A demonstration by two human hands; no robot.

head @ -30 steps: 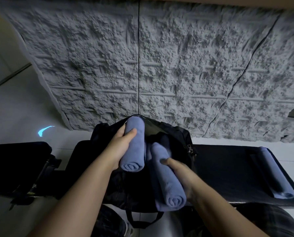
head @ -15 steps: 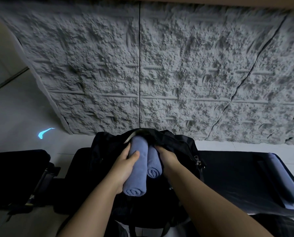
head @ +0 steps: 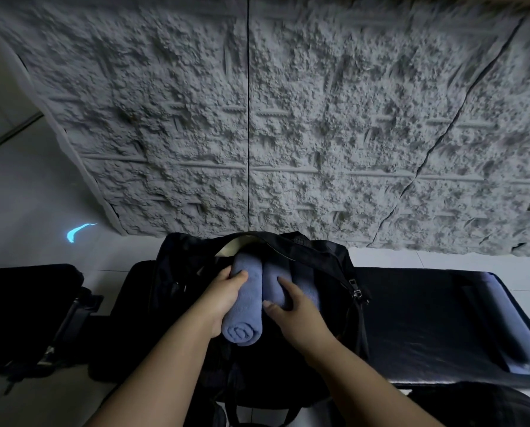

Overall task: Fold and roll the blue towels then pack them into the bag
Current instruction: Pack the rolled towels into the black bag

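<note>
At lower centre, the left hand (head: pixel 223 300) curls its grip round one rolled blue towel (head: pixel 246 303), its long axis running from the spiral end nearest the viewer up into the black bag (head: pixel 325 260), likely so it slides in lengthwise. The right hand (head: pixel 294 309) grips a second roll (head: pixel 273 278) alongside, deeper in. A third roll (head: pixel 504 318) lies on the bench (head: pixel 411 318) at right.

— Where are the towels?
— Two rolled blue towels lie side by side in the mouth of the black bag (head: pixel 316 257). The left roll (head: pixel 245 306) sticks out toward the viewer, its spiral end showing; the right roll (head: pixel 276 282) sits deeper.
— Any others?
— A third rolled towel (head: pixel 504 322) lies far right, well apart from the bag.
— And the bag?
— Unzipped, gaping open.
</note>
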